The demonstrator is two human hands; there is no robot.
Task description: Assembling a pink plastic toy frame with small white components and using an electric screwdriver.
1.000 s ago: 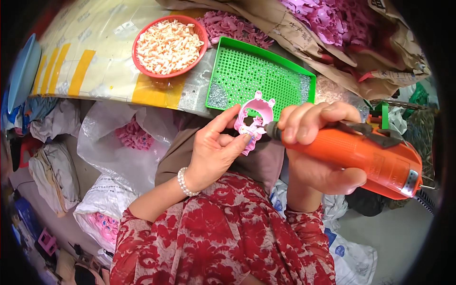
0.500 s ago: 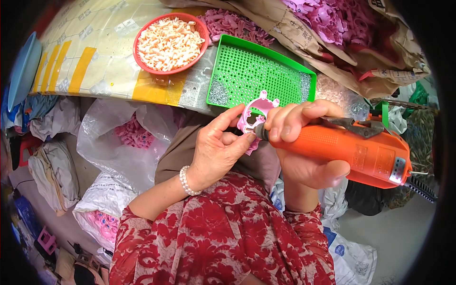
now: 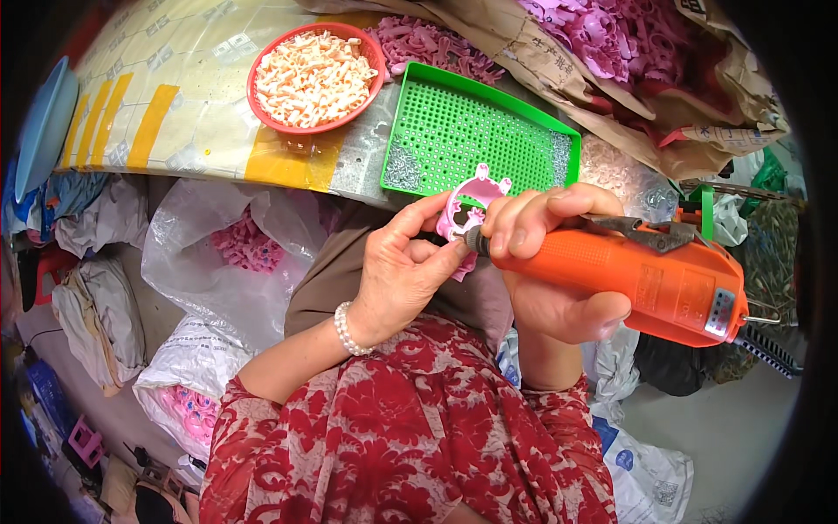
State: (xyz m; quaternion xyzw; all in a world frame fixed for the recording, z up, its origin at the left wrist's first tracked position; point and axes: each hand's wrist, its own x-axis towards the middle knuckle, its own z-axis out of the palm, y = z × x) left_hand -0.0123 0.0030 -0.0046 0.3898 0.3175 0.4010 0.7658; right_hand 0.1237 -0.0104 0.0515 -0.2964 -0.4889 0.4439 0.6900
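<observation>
Between the thumb and fingers of my left hand point(image 3: 397, 275) is a pink plastic part point(image 3: 478, 189), curved like a ring, with small knobs on top. My right hand point(image 3: 559, 262) is wrapped round an orange electric screwdriver point(image 3: 659, 284). Its dark tip points left and meets the lower side of the pink part, close to my left thumb. Whatever sits at the very tip is hidden by my fingers. Just beyond both hands lies a green perforated tray point(image 3: 471, 122), with small silvery screws point(image 3: 402, 166) heaped in its near left corner.
A red basket point(image 3: 381, 65) of pale small parts stands on the patterned table cover point(image 3: 201, 113). Pink parts point(image 3: 436, 48) are piled behind the tray. A brown paper sack point(image 3: 594, 96) holds more at the far right. Plastic bags point(image 3: 196, 288) with pink pieces sit at my left.
The screwdriver has shifted very slightly left and down with my right hand, its tip staying at the pink part. My left hand has barely moved.
</observation>
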